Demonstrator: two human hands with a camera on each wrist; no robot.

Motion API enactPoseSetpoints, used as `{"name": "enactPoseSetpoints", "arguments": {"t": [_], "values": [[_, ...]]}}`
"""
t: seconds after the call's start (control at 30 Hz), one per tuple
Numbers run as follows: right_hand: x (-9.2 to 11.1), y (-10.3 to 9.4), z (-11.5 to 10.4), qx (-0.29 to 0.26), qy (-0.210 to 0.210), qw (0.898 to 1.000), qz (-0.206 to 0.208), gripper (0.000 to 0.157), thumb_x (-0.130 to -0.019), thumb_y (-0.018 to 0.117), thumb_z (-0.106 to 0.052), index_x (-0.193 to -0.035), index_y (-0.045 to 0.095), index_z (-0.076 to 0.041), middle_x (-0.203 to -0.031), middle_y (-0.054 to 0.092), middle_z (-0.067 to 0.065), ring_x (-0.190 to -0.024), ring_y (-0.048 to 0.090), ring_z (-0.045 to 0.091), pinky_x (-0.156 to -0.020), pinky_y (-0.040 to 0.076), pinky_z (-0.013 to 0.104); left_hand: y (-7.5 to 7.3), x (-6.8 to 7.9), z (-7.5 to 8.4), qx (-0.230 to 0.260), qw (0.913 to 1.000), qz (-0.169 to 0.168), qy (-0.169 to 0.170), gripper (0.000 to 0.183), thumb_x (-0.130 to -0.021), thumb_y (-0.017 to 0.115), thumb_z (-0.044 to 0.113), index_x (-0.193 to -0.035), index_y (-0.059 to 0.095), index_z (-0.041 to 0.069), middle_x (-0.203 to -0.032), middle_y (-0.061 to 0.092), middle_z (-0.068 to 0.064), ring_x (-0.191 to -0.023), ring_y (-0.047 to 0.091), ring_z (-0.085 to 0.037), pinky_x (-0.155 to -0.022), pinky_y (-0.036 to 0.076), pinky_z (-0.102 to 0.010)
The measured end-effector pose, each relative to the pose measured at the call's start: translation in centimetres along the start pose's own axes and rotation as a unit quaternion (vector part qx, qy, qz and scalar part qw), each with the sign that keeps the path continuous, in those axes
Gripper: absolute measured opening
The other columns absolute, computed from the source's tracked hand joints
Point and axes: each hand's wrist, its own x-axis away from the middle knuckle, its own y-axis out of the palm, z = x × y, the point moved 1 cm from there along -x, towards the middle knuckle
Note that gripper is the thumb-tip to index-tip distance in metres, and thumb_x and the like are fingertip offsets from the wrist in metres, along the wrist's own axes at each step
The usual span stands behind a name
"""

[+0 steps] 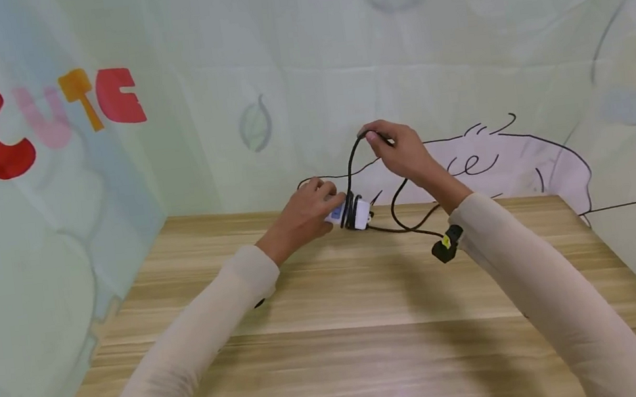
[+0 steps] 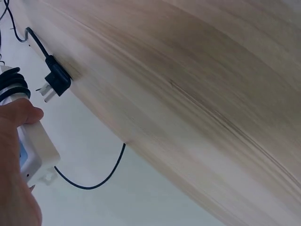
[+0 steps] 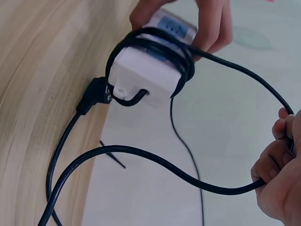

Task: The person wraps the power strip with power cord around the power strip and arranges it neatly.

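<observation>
A white power strip (image 1: 362, 214) with blue socket faces is held up near the back wall by my left hand (image 1: 309, 211). Several turns of black cord (image 3: 186, 63) wrap round its body near one end. In the left wrist view, my thumb (image 2: 29, 112) lies along the strip beside the coils. My right hand (image 1: 401, 148), higher and to the right, grips a length of the same cord, which runs up from the coils and loops back down. The cord's black plug (image 2: 59, 79), with metal prongs, is near the table's back edge; in the head view it shows a yellow label.
The wood-grain table (image 1: 339, 368) spans the space below my arms. A printed cloth wall (image 1: 211, 105) with cartoon drawings and the letters CUTE stands close behind and to both sides. A small dark object (image 1: 259, 303) shows beside my left sleeve.
</observation>
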Motion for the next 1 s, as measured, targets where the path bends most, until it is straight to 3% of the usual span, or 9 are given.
{"name": "enactPoseSetpoints", "arguments": {"t": [0.17, 0.37, 0.57, 0.63, 0.73, 0.8, 0.87, 0.93, 1.0], "values": [[-0.5, 0.2, 1.7, -0.026, 0.049, 0.998, 0.022, 0.038, -0.121, 0.049, -0.029, -0.147, 0.072, -0.011, -0.099, 0.066, 0.011, -0.087, 0.054, 0.019, -0.082, 0.042, 0.037, 0.0, -0.4, 0.7, 0.021, 0.9995, 0.016, 0.019, 0.053, -0.08, 0.101, 0.012, -0.124, 0.071, 0.011, -0.119, 0.071, -0.012, -0.108, 0.066, -0.034, -0.094, 0.063, -0.046], [-0.3, 0.2, 3.9, -0.036, 0.098, 0.994, 0.042, 0.038, -0.12, 0.054, -0.031, -0.147, 0.074, -0.013, -0.097, 0.069, 0.005, -0.075, 0.048, 0.013, -0.069, 0.039, 0.03, -0.2, -1.2, 1.2, 0.039, 0.9959, 0.065, 0.05, 0.06, -0.078, 0.104, 0.016, -0.127, 0.071, 0.011, -0.12, 0.071, -0.011, -0.112, 0.067, -0.031, -0.101, 0.063, -0.044], [0.5, 1.3, 6.3, -0.006, 0.138, 0.99, 0.022, 0.046, -0.118, 0.057, -0.039, -0.155, 0.07, -0.013, -0.1, 0.077, 0.012, -0.086, 0.054, 0.018, -0.072, 0.04, 0.028, -0.9, -2.0, 2.0, 0.035, 0.9936, 0.1, 0.038, 0.061, -0.08, 0.105, 0.023, -0.13, 0.073, 0.01, -0.122, 0.072, -0.011, -0.116, 0.068, -0.03, -0.101, 0.065, -0.043], [1.0, 2.0, 7.1, -0.002, 0.141, 0.99, 0.009, 0.048, -0.118, 0.059, -0.039, -0.156, 0.069, -0.012, -0.117, 0.082, 0.018, -0.099, 0.064, 0.022, -0.077, 0.044, 0.025, -1.3, -2.4, 2.3, 0.041, 0.993, 0.107, 0.031, 0.061, -0.082, 0.103, 0.024, -0.133, 0.074, 0.009, -0.123, 0.073, -0.012, -0.117, 0.068, -0.03, -0.1, 0.065, -0.043], [1.9, 3.1, 7.7, -0.018, 0.131, 0.991, -0.011, 0.046, -0.117, 0.063, -0.031, -0.154, 0.069, -0.005, -0.14, 0.078, 0.025, -0.12, 0.071, 0.032, -0.09, 0.051, 0.028, -1.7, -3.1, 2.5, 0.052, 0.9916, 0.118, 0.016, 0.06, -0.083, 0.102, 0.023, -0.135, 0.076, 0.008, -0.124, 0.073, -0.013, -0.118, 0.068, -0.03, -0.099, 0.066, -0.042], [2.4, 3.8, 7.9, -0.011, 0.114, 0.993, -0.017, 0.039, -0.114, 0.065, -0.022, -0.141, 0.075, 0.004, -0.137, 0.078, 0.028, -0.12, 0.072, 0.035, -0.094, 0.054, 0.035, -1.9, -3.5, 2.5, 0.051, 0.9912, 0.122, 0.005, 0.059, -0.083, 0.102, 0.021, -0.135, 0.077, 0.008, -0.123, 0.074, -0.013, -0.116, 0.068, -0.03, -0.1, 0.066, -0.042], [3.0, 4.5, 8.0, 0.008, 0.096, 0.995, -0.02, 0.031, -0.109, 0.065, -0.012, -0.128, 0.076, 0.01, -0.124, 0.079, 0.031, -0.108, 0.073, 0.036, -0.092, 0.056, 0.044, -2.0, -3.8, 2.3, 0.045, 0.991, 0.126, -0.007, 0.058, -0.083, 0.102, 0.021, -0.134, 0.077, 0.007, -0.122, 0.075, -0.013, -0.115, 0.069, -0.031, -0.1, 0.066, -0.042], [3.4, 5.1, 8.0, 0.039, 0.087, 0.995, -0.024, 0.026, -0.105, 0.065, -0.007, -0.122, 0.074, 0.011, -0.114, 0.079, 0.031, -0.097, 0.071, 0.035, -0.089, 0.058, 0.049, -2.2, -4.0, 2.1, 0.038, 0.9911, 0.126, -0.018, 0.058, -0.082, 0.102, 0.021, -0.133, 0.078, 0.007, -0.121, 0.075, -0.013, -0.114, 0.069, -0.031, -0.101, 0.065, -0.043], [3.8, 5.8, 8.0, 0.067, 0.088, 0.993, -0.031, 0.03, -0.104, 0.064, -0.007, -0.128, 0.07, 0.011, -0.114, 0.078, 0.031, -0.094, 0.072, 0.035, -0.087, 0.059, 0.052, -2.1, -4.2, 1.7, 0.03, 0.9916, 0.123, -0.027, 0.057, -0.083, 0.102, 0.022, -0.132, 0.078, 0.008, -0.121, 0.075, -0.014, -0.114, 0.069, -0.032, -0.1, 0.066, -0.043]]}}
